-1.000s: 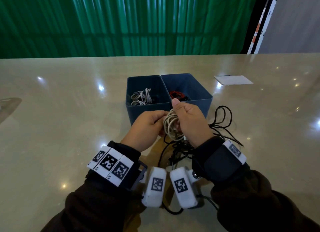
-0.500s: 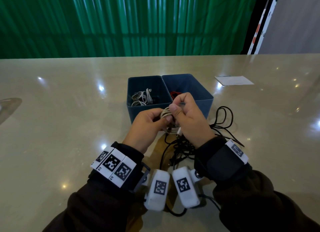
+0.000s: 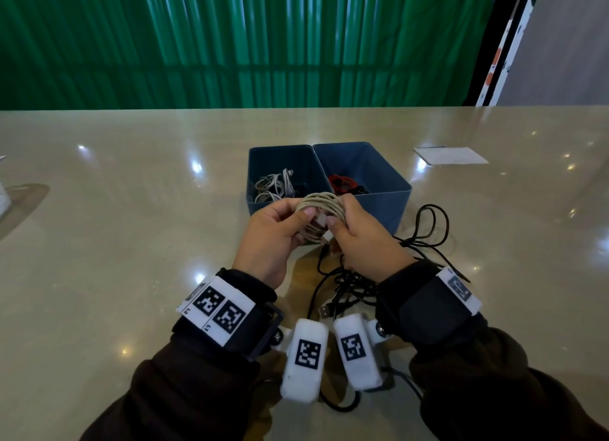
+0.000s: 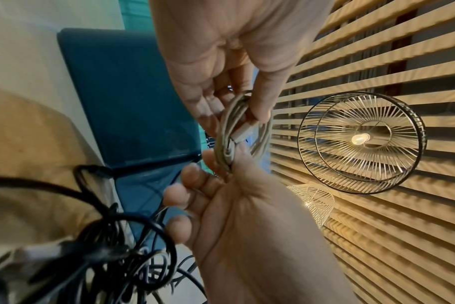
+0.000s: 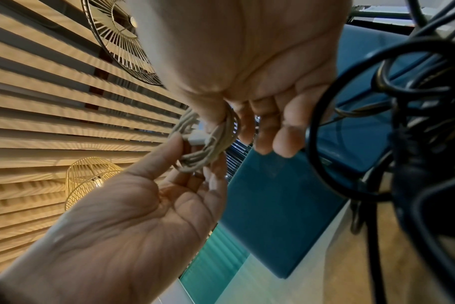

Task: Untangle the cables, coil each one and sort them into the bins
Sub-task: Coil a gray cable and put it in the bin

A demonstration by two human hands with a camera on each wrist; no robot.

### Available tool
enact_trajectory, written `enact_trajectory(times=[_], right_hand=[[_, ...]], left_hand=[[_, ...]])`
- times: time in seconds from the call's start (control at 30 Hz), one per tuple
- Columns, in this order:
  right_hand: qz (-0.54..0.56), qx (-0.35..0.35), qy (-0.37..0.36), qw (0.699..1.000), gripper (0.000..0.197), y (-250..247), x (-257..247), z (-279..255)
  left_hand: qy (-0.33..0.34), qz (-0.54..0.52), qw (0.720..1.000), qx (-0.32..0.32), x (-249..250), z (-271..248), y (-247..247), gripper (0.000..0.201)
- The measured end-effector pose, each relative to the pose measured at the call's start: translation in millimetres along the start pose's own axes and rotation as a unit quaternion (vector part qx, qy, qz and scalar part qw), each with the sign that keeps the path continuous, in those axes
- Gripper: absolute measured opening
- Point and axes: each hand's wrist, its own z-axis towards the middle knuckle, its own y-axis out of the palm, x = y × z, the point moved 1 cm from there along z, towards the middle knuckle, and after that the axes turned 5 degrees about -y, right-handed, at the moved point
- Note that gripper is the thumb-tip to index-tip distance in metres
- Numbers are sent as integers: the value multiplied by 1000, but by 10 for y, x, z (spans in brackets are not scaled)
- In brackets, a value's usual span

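Both hands hold one coiled beige cable (image 3: pixel 324 200) just in front of two blue bins. My left hand (image 3: pixel 301 214) pinches it, the thumb pressing the white plug against the loops (image 4: pixel 222 131). From the other side my right hand (image 3: pixel 334 214) pinches the coil (image 5: pixel 203 158) between thumb and forefinger, its other fingers loosely extended. The left bin (image 3: pixel 280 149) holds pale coiled cables (image 3: pixel 273 188). A red and a black cable (image 3: pixel 342 183) lie in the right bin (image 3: pixel 392 180). A tangle of black cables (image 3: pixel 349 282) lies on the table under my wrists.
A loop of the black cable (image 3: pixel 431 223) reaches out to the right of the bins. At the back right a white sheet of paper (image 3: pixel 449 155) lies flat. The beige tabletop (image 3: pixel 131 243) stretches wide on both sides.
Both hands have lifted the beige coil up and forward to the bins' front edge. The coil now lies flatter, and my right hand has shifted from gripping over it to its side.
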Motion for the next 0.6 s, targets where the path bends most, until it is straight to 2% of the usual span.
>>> enact_trajectory(times=[0.1,0.17,0.3,0.4,0.47,0.6], right_hand=[[24,17,47,998,25,21,-8,0],[47,36,37,998,30,26,-38,3],[104,50,14,993,26,15,-73,0],[173,35,33,984,17,33,-96,-12],[246,20,58,967,18,59,-107,-11],[322,1,81,943,20,83,-112,-14]], left_hand=[[18,-19,1000,-11,23,5,-16,9],[23,-28,999,-27,53,4,-41,13],[11,-59,997,-54,76,40,-106,28],[-1,-103,993,-61,78,65,-138,31],[4,-123,990,-67,81,73,-140,34],[54,-60,992,-94,88,60,-108,33]])
